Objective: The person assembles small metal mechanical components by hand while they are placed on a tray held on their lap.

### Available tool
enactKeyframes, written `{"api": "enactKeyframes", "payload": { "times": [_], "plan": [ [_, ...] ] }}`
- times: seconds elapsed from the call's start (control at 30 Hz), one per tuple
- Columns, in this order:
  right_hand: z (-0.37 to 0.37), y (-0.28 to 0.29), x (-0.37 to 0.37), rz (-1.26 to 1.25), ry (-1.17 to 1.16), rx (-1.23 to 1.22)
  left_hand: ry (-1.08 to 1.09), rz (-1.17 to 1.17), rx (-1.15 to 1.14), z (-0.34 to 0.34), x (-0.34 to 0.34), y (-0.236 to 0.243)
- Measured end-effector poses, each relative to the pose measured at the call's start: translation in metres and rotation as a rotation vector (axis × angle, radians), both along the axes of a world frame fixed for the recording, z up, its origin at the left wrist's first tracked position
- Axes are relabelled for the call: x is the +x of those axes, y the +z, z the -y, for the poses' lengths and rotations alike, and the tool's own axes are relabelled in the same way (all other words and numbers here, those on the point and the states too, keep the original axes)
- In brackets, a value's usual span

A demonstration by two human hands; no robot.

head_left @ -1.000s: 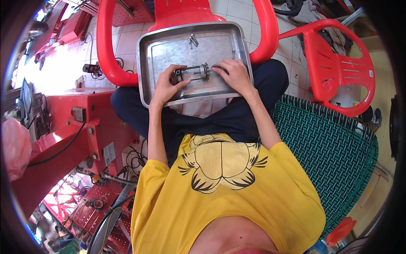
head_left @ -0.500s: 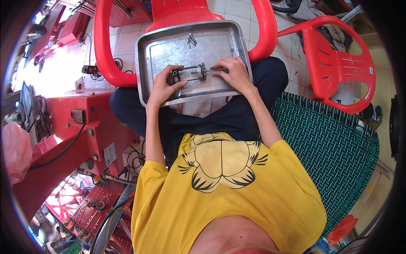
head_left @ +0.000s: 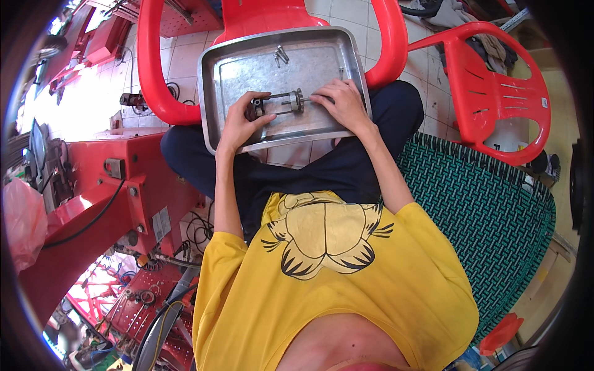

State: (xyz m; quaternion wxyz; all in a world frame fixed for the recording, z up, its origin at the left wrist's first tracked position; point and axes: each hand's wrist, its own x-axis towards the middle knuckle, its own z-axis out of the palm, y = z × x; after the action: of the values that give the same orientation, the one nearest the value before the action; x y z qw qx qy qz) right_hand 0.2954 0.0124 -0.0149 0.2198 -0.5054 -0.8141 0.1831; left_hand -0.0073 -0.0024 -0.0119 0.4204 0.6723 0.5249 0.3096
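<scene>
"Where are the fingers?"

"The left hand [head_left: 237, 123] curls round the dark body [head_left: 257, 109] of a metal assembly [head_left: 293, 102], fingers along the far side, thumb stretched along the near side. The right hand [head_left: 342, 105] has thumb and fingertips drawn together, pinching a thin rod [head_left: 309, 99] at the other end, as far as the knuckles let me see."

"So the assembly lies between the two hands?"

"Yes, lengthwise, with its round disc [head_left: 301, 99] just left of the right fingertips and slim bars reaching back to the left ones."

"How would it handle?"

"Stiff all through, I'd judge, and fairly heavy for its size. The dark metal could be slick if there's oil on it; I can't tell from here. The body looks the best hold, where the left fingers have it. The rod is light and thin, so a fingertip pinch suits it, kept in line to avoid bending."

"And farther out?"

"The metal tray [head_left: 238, 68] spreads under both hands. A single bolt [head_left: 341, 72] is just beyond the right fingers; a small cluster of bolts [head_left: 281, 55] sits farther off, ahead of the gap between the hands. Past the tray's far rim stands a red chair [head_left: 266, 17]."
</scene>
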Motion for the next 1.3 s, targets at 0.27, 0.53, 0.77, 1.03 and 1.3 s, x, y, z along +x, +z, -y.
{"api": "enactKeyframes", "payload": {
  "times": [0.27, 0.53, 0.77, 1.03, 1.3],
  "plan": [
    [0.002, 0.002, -0.003, -0.020, -0.046, 0.007, 0.003, -0.011, 0.005, 0.000, 0.000, -0.003],
    [0.000, 0.005, -0.002, -0.008, -0.020, 0.022, 0.008, -0.013, 0.004, 0.000, -0.001, -0.005],
    [0.001, 0.007, -0.003, -0.066, -0.034, 0.018, 0.008, -0.014, 0.010, 0.001, -0.001, -0.006],
    [0.000, 0.002, 0.000, 0.021, 0.019, 0.026, 0.005, -0.004, 0.004, 0.000, 0.000, -0.004],
    [0.000, -0.001, 0.000, 0.028, 0.031, 0.034, 0.001, -0.010, 0.003, 0.000, 0.000, -0.002]
  ]
}}
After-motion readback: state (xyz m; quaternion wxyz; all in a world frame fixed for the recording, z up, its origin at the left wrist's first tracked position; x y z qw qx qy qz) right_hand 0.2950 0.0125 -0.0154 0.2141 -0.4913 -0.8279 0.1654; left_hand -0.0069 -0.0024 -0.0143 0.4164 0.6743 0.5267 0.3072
